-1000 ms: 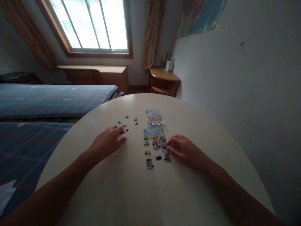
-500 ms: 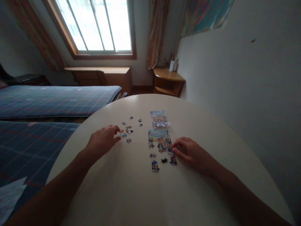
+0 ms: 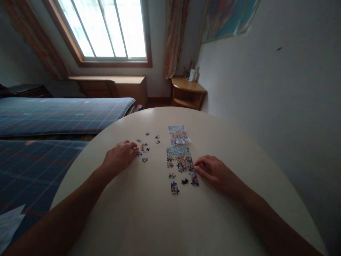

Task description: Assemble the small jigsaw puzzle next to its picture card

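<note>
A partly joined jigsaw puzzle point(image 3: 179, 156) with "Bluey" lettering along its top lies flat on the pale round table point(image 3: 160, 220). Below its gapped lower side are a few separate puzzle pieces, among them a dark piece point(image 3: 184, 181) and a corner-like piece point(image 3: 174, 188). My left hand point(image 3: 120, 156) is at the loose puzzle pieces point(image 3: 144, 146) on the left, thumb and forefinger pinched on a puzzle piece mostly hidden by the fingertips. My right hand point(image 3: 213, 171) rests by the puzzle's right edge, fingers curved and a little apart, its fingertips at that edge.
Just beyond the puzzle lies a printed picture sheet point(image 3: 179, 135). A bed with a blue plaid cover point(image 3: 39, 170) borders the table on the left, with papers point(image 3: 10, 224) on it. A wall point(image 3: 287, 92) runs along the right; a corner shelf point(image 3: 189, 85) and desk point(image 3: 128, 80) stand behind.
The thumb and forefinger of my left hand have closed together at the loose pieces. My right hand has stayed by the puzzle's edge. The whole view has shifted slightly.
</note>
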Motion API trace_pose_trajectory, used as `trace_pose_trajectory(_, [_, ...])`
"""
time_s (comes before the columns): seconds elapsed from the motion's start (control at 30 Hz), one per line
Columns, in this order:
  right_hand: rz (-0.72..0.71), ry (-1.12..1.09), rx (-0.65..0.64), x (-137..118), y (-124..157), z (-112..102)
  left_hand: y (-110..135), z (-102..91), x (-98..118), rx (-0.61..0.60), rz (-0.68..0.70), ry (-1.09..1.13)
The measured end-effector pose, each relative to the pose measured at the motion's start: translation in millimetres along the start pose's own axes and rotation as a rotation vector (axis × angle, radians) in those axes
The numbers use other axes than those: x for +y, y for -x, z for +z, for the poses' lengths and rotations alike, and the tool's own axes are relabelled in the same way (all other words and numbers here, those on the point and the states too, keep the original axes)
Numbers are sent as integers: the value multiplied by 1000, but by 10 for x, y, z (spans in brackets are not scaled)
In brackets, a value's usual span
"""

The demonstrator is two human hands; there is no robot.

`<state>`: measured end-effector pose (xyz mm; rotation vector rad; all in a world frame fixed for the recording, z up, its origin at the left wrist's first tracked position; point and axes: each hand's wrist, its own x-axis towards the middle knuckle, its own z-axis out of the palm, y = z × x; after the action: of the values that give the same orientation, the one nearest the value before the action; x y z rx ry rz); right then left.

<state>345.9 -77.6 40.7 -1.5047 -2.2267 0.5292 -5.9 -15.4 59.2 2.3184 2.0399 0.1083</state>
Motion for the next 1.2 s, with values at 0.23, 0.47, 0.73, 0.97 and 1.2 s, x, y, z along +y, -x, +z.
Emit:
trace_pose_trajectory(0.23, [-15,-10,20,67,18,5,-76,60,24,70,2,22])
trace_pose_trajectory(0.47, [-28,-11,32,55,14,-16,-191,190,-74,83,80,202])
trace_pose_trajectory(0.73, [-64,-6,30,109,5,-9,-329,350,-164,110,145,351])
trace_pose_trajectory(0.97, [-80,-1,-8,92,-17,-16,-300,357,-134,167,113,397])
trace_pose_trajectory(1.2, [-108,15,-16,97,-41,-23,-252,327,-92,208,125,482])
